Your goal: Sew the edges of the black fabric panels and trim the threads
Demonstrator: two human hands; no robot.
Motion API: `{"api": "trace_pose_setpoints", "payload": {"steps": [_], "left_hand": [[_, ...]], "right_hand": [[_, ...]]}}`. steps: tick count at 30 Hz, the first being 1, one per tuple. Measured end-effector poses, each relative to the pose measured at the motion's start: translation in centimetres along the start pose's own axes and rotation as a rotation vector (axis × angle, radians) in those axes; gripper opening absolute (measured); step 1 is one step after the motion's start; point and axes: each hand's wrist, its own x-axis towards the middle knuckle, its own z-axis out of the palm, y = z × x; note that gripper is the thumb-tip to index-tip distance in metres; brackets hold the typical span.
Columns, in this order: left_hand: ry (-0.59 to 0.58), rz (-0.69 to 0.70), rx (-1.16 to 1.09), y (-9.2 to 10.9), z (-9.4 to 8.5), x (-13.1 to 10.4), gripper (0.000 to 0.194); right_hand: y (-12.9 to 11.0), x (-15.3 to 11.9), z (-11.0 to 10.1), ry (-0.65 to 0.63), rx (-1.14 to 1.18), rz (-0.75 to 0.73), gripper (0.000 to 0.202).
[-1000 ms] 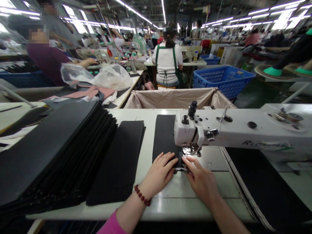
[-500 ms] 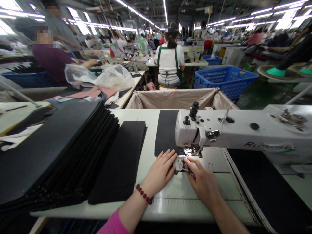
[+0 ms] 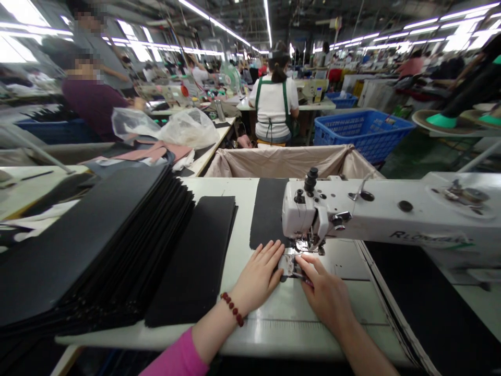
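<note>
Left hand (image 3: 259, 275) lies flat with fingers spread at the near edge of the black panel (image 3: 269, 211), steadying it under the machine (image 3: 313, 211), while the right hand (image 3: 324, 292), fingers extended, presses beside the foot (image 3: 290, 262) as a guide.

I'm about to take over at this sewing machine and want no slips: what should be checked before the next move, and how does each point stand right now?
1. Black strip lies flat under the sewing machine head: ok.
2. Left hand flat at the strip's near end, fingertips clear of the presser foot: ok.
3. Right hand fingers clear of the needle: cannot tell, they sit very close below the foot.
4. Presser foot lowered: cannot tell.
5. Next black pieces stacked within reach to the left: ok.
6. Cloth-lined bin behind the table open to catch the strip: ok.
</note>
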Motion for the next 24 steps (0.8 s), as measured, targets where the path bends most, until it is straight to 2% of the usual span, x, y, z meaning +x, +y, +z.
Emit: {"api": "trace_pose_setpoints", "payload": {"steps": [5,10,15,24], "left_hand": [[0.031,0.007,0.023,-0.1,-0.4,1.0,0.054],[0.077,0.013,-0.005,-0.1,0.0,1.4,0.048],[0.041,0.038,-0.009,-0.3,0.5,1.5,0.056],[0.002,0.040,-0.008,-0.5,0.5,1.7,0.056]], "right_hand": [[0.1,0.0,0.1,0.013,0.003,-0.007,0.051],[0.0,0.0,0.1,0.005,0.018,-0.003,0.052],[0.0,0.0,0.0,0.001,0.032,0.007,0.051],[-0.1,0.1,-0.1,0.014,0.043,0.006,0.051]]}}
